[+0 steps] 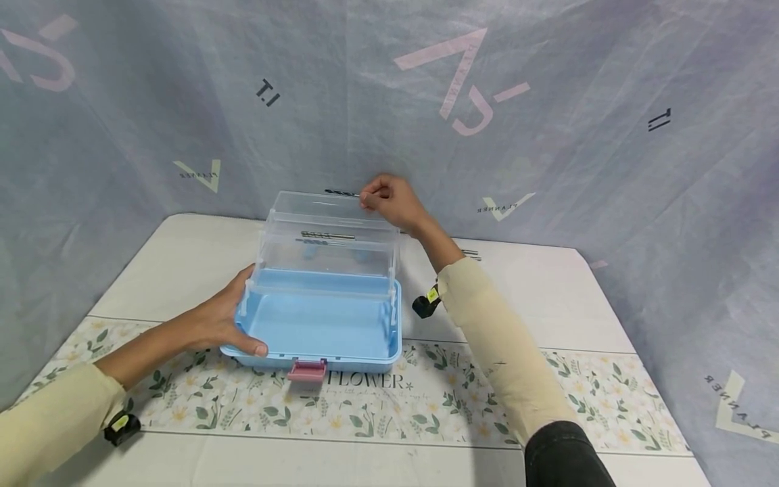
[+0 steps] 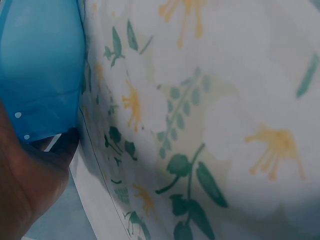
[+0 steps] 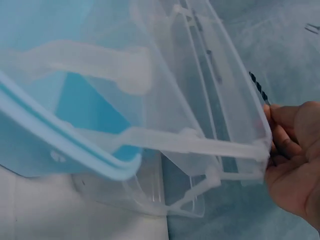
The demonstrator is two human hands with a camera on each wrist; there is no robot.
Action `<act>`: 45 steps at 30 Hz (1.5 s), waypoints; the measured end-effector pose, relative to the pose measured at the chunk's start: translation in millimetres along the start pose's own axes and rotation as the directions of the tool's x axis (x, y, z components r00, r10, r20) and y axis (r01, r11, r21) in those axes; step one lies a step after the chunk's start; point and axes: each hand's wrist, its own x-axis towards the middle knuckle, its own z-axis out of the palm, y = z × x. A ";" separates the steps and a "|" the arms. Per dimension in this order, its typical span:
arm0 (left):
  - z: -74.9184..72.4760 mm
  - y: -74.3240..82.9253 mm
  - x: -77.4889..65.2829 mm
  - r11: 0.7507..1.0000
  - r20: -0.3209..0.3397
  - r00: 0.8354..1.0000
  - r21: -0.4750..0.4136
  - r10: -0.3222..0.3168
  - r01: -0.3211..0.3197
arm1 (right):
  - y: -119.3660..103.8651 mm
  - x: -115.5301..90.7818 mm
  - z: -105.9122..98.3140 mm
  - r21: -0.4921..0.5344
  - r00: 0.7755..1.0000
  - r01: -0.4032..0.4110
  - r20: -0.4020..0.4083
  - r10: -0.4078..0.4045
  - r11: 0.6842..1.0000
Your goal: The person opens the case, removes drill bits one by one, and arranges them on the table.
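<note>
A light blue toolbox (image 1: 359, 360) with a pink latch (image 1: 307, 370) stands open on the table. Clear plastic trays (image 1: 331, 208) are raised above its back half on white link arms (image 3: 200, 146). My left hand (image 1: 228, 321) grips the left side of the box, thumb at the front left corner. My right hand (image 1: 392, 201) pinches the shank of a dark twist drill bit (image 1: 342, 193) over the upper tray's right end; the fluted tip points left. Another drill bit (image 1: 328, 235) lies in a lower tray. The left fingertips are partly hidden by the box.
Metal rods (image 1: 470, 254), perhaps more drill bits, lie on the table beyond my right forearm and are partly covered by it. A floral runner (image 1: 450, 385) crosses the white table (image 1: 517, 291). Grey printed cloth (image 1: 341, 88) hangs behind and on both sides.
</note>
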 end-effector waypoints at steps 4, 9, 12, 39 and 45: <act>0.0 0.2 0.9 1.000 0.002 1.000 -0.007 0.004 -0.004 | 0.8 -3.9 -11.6 0.049 1.000 -0.024 0.014 0.024 0.998; -0.1 1.2 0.9 1.000 -0.005 1.000 -0.012 0.014 -0.014 | 3.7 -8.7 -24.1 0.145 0.999 -0.034 0.046 0.028 0.989; 0.2 1.7 0.5 1.000 -0.007 1.000 -0.010 0.009 -0.009 | 6.8 -11.7 -31.3 0.197 0.997 -0.055 0.073 0.041 0.979; 1.7 3.8 1.6 0.998 0.026 0.998 -0.019 -0.056 0.056 | 47.2 -48.7 -89.5 0.217 0.972 -0.218 0.139 0.191 0.952; 0.8 2.5 2.2 0.999 0.009 1.000 -0.037 0.015 -0.014 | 63.5 -59.9 -100.2 0.210 0.969 -0.211 0.174 0.176 0.955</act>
